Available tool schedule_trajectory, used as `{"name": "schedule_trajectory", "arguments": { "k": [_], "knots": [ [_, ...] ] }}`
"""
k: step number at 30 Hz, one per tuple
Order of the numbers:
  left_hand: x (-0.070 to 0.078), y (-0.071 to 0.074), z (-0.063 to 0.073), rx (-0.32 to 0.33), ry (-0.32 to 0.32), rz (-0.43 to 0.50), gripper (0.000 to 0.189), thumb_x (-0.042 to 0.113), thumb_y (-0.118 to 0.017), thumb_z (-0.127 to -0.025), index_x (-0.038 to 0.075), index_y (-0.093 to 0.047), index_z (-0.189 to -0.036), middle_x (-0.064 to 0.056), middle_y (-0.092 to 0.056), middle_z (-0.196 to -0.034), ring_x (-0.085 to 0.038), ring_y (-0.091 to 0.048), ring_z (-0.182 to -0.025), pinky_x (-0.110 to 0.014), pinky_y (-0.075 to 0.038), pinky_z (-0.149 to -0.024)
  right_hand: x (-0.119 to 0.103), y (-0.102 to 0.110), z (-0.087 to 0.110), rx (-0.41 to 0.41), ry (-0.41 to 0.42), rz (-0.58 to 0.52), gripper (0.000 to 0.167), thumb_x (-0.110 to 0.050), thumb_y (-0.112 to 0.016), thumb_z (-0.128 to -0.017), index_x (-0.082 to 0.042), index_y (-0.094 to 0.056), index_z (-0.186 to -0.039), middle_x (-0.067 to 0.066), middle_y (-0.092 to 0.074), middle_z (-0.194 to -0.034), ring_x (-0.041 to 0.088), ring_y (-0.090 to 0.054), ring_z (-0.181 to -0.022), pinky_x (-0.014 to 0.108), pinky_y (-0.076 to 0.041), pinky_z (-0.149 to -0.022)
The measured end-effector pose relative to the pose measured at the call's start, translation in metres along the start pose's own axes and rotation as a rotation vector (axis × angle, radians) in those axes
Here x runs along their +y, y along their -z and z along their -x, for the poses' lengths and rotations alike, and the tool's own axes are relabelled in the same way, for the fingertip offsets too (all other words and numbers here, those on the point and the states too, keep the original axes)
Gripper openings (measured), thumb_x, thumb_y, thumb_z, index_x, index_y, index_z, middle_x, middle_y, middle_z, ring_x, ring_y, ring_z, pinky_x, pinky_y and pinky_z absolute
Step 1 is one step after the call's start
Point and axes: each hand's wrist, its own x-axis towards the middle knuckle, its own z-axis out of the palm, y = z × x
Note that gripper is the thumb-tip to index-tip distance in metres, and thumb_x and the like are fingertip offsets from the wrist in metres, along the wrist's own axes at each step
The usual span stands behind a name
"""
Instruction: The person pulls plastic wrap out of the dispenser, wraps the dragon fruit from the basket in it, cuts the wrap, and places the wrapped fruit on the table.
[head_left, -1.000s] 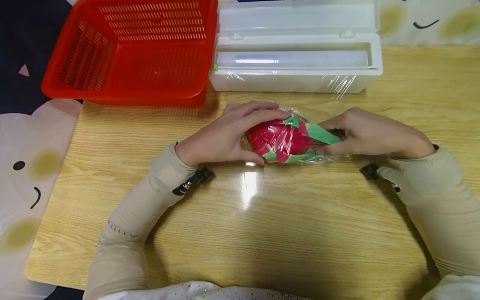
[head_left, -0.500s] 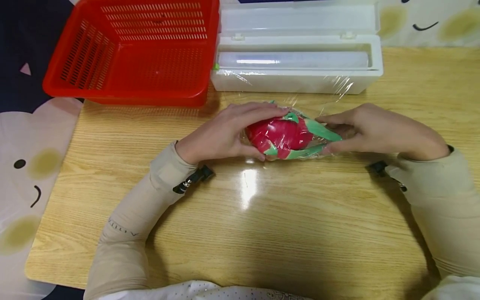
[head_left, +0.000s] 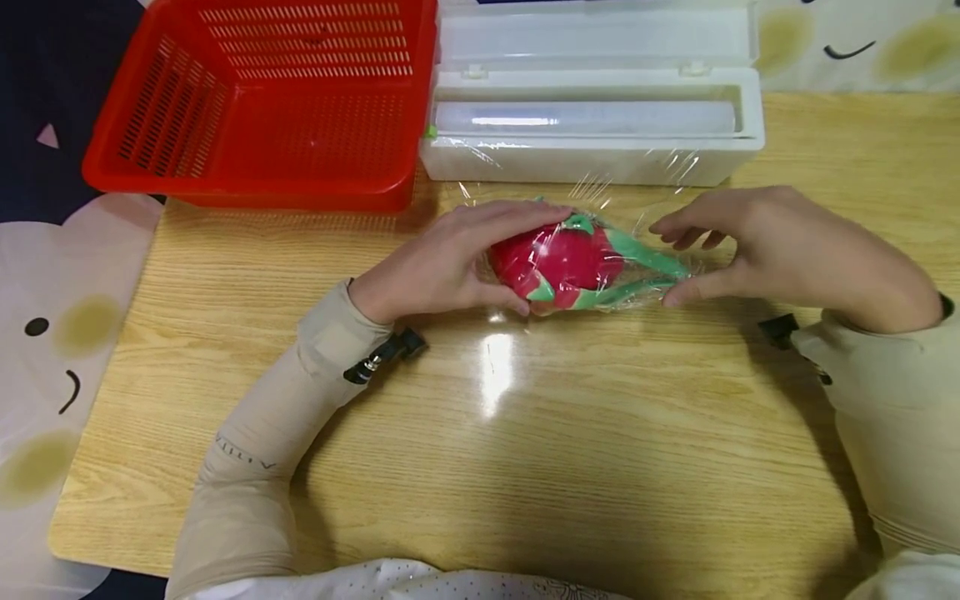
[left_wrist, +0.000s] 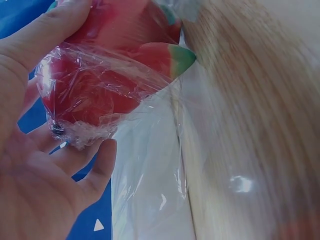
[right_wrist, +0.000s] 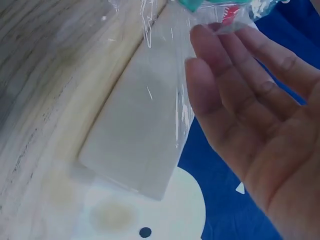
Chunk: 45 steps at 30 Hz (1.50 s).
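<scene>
A red dragon fruit [head_left: 562, 260] with green leaf tips lies in clear plastic wrap, seen in the head view at the middle of the table. My left hand [head_left: 450, 265] grips its rounded end, thumb on the near side and fingers over the far side. The left wrist view shows crumpled wrap [left_wrist: 92, 131] bunched on that end of the fruit. At the leafy end is my right hand [head_left: 787, 250], its fingers spread and loosely bent. Its thumb lies close to the leaf tips; whether it touches the wrap I cannot tell.
Behind the fruit stands a white box [head_left: 592, 162] with its lid raised and a roll of plastic wrap [head_left: 585, 118] inside. A sheet of film stretches from the box to the fruit. A red slotted basket [head_left: 300, 187] stands at the back left on the wooden table [head_left: 570, 467].
My right hand has let go of the leafy end, drawing back to the right with its fingers spreading. The left hand keeps its grip, and the fruit has shifted slightly away from me.
</scene>
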Motion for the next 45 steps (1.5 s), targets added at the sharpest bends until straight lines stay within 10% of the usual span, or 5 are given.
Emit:
{"name": "schedule_trajectory", "arguments": {
  "k": [9,15,33,45],
  "knots": [
    [-0.001,0.001,0.0,0.0,0.02,0.003,0.096,0.037,-0.091,-0.078,0.025,-0.042,-0.159,0.0,-0.048,-0.162,-0.019,-0.047,-0.148,-0.036,-0.047,-0.118,0.003,-0.002,0.001,0.031,0.089,0.024,0.028,-0.01,-0.087,-0.082,-0.024,-0.072,-0.101,-0.015,-0.076,-0.089,-0.001,-0.065,-0.071,0.023,-0.053,-0.063],
    [-0.001,0.002,0.0,-0.016,0.015,-0.003,0.094,0.039,-0.089,-0.08,0.025,-0.041,-0.16,0.0,-0.047,-0.163,-0.019,-0.046,-0.149,-0.036,-0.046,-0.119,0.008,-0.003,0.0,0.107,0.193,0.018,0.031,0.002,-0.08,-0.084,-0.025,-0.072,-0.095,-0.018,-0.071,-0.084,-0.007,-0.055,-0.069,0.009,-0.042,-0.065],
    [-0.001,0.002,0.0,-0.045,0.054,-0.029,0.091,0.044,-0.085,-0.084,0.027,-0.039,-0.161,-0.001,-0.048,-0.162,-0.02,-0.048,-0.147,-0.037,-0.048,-0.117,-0.001,-0.021,-0.014,0.322,0.116,0.007,0.022,-0.009,-0.092,-0.073,-0.018,-0.075,-0.082,-0.006,-0.074,-0.078,0.001,-0.055,-0.065,0.009,-0.039,-0.06],
    [-0.002,0.002,-0.001,-0.037,0.069,-0.026,0.094,0.047,-0.084,-0.084,0.028,-0.035,-0.162,-0.003,-0.047,-0.162,-0.021,-0.049,-0.147,-0.038,-0.048,-0.117,-0.008,-0.017,-0.01,0.163,0.034,0.004,0.018,-0.012,-0.083,-0.083,-0.019,-0.085,-0.1,0.003,-0.083,-0.096,0.0,-0.06,-0.066,0.012,-0.044,-0.054]
  ]
}}
